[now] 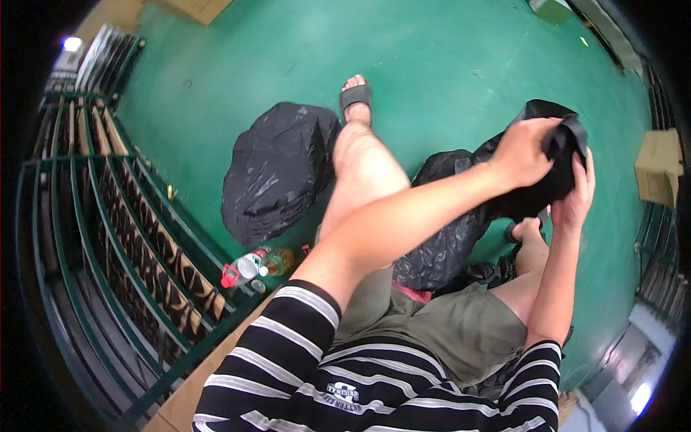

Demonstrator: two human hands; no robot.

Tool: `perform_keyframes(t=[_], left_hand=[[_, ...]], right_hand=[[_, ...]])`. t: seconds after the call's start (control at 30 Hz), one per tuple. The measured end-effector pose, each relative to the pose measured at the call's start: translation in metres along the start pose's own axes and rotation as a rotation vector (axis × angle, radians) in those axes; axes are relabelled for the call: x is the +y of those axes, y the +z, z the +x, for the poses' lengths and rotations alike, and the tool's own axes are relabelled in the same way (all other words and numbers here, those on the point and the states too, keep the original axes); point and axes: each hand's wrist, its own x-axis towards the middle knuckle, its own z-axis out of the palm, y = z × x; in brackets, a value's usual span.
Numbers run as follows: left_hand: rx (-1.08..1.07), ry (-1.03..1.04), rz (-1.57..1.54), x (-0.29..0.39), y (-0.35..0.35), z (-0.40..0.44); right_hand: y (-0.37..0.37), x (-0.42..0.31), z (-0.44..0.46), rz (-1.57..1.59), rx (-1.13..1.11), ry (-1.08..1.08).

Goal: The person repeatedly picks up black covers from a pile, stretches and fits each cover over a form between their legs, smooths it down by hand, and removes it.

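Up at the right, my left hand (529, 155) reaches across my body, its fingers closed on a dark, limp black piece of material (533, 198). My right hand (578, 193) grips the same piece from its right side, fingers partly hidden behind the folds. Whether it is cloth or plastic I cannot tell. It hangs over a crinkled black plastic bag (439, 252) between my legs. A second, full-looking black plastic bag (281, 169) lies on the floor beside my left leg.
Bottles (248, 268) stand on the floor at my left, by a green metal rack (191, 252) holding patterned panels. A cardboard box (658, 165) is at the far right, another box (198, 9) at the top. The floor (432, 57) is green.
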Motion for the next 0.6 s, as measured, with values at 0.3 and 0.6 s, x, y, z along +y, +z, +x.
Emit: perform_keyframes(t=[0.3,0.6], left_hand=[[0.267,-0.336,-0.427,-0.016,0.010,0.024],[0.015,-0.648,0.238,-0.019,-0.013,0.021]], right_hand=[[-0.013,0.001,0.005,-0.367,-0.092,0.385],[-0.055,-0.028,0.019,0.081,0.167,0.106]])
